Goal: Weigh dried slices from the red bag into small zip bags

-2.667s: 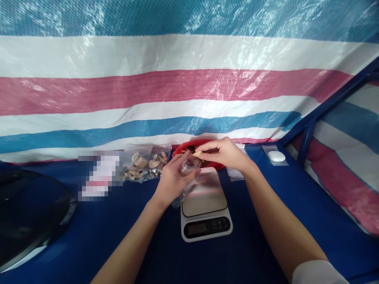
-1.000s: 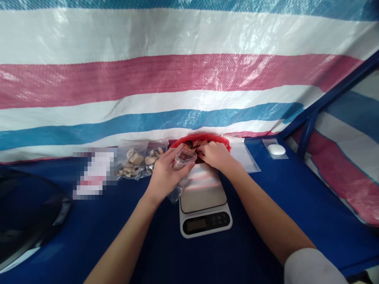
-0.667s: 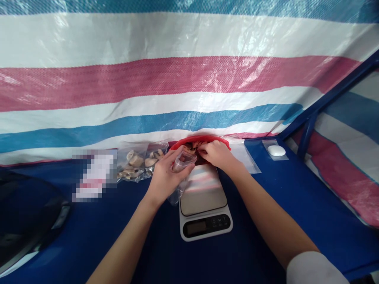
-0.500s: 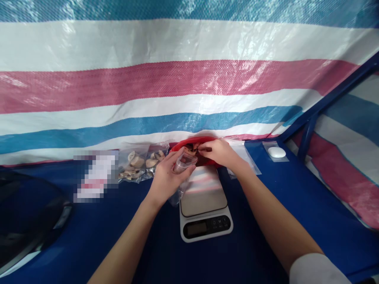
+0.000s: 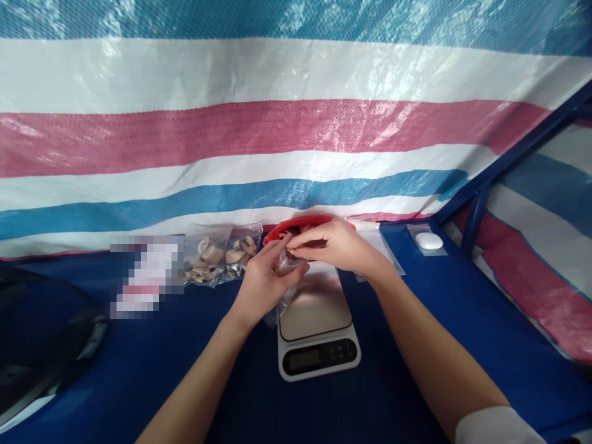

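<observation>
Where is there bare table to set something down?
Free: blue table right of the right forearm, nearer than the white oval item; in front of the scale, between the forearms. Crowded: around left hand, right hand, red container, bagged pieces.

The transparent, flexible plastic bag [image 5: 285,265] is gripped in the left hand [image 5: 266,279]; its rounded mouth is open between fingers and thumb, facing up, and its crinkled lower part hangs below the hand. A small brown piece [image 5: 290,251] is pinched in the right hand [image 5: 337,248], at the bag mouth. The red, round-rimmed open container [image 5: 272,235] is located just behind both hands; brown pieces show inside, mostly hidden by the hands.
</observation>
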A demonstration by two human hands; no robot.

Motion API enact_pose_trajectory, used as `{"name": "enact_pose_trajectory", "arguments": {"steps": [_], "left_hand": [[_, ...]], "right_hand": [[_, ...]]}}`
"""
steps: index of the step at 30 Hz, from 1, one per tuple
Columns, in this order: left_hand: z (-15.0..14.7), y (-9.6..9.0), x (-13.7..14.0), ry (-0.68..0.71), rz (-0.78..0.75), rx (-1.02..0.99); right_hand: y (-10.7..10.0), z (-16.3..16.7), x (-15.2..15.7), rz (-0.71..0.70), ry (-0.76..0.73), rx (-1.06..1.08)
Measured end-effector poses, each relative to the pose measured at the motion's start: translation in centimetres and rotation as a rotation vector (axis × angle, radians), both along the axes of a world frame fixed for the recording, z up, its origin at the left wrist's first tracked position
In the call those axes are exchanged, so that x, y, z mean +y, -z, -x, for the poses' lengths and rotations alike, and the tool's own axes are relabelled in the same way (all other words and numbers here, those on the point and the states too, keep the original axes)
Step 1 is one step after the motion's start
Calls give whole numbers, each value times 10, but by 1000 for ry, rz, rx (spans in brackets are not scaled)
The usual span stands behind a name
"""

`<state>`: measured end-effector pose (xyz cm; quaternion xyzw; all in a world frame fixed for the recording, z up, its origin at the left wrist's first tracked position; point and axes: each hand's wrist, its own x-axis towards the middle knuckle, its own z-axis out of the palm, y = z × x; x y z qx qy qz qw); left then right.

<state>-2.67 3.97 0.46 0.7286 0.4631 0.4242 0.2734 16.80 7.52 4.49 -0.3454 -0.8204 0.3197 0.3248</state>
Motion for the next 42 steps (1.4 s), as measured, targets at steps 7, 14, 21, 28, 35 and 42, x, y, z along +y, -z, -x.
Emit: {"name": "enact_pose_trajectory", "arguments": {"steps": [7,14,21,28,35,42], "left_hand": [[3,6,3,-9,4,-42],[4,10,3,4,39,-88],[5,10,3,-28,79,-136],[13,-2,5,-80,105,-145],[28,-10,9,-137,168,-83],[35,-10,11,-151,173,-20]], "right_hand": [[3,7,1,-84,-19,-103],[3,8,1,-22,22,-123],[3,8,-1,5,-13,-48],[3,-19,12,-30,113,-17],[27,-15,24,-98,96,-386],[39,6,20,-189,150,-685]]}}
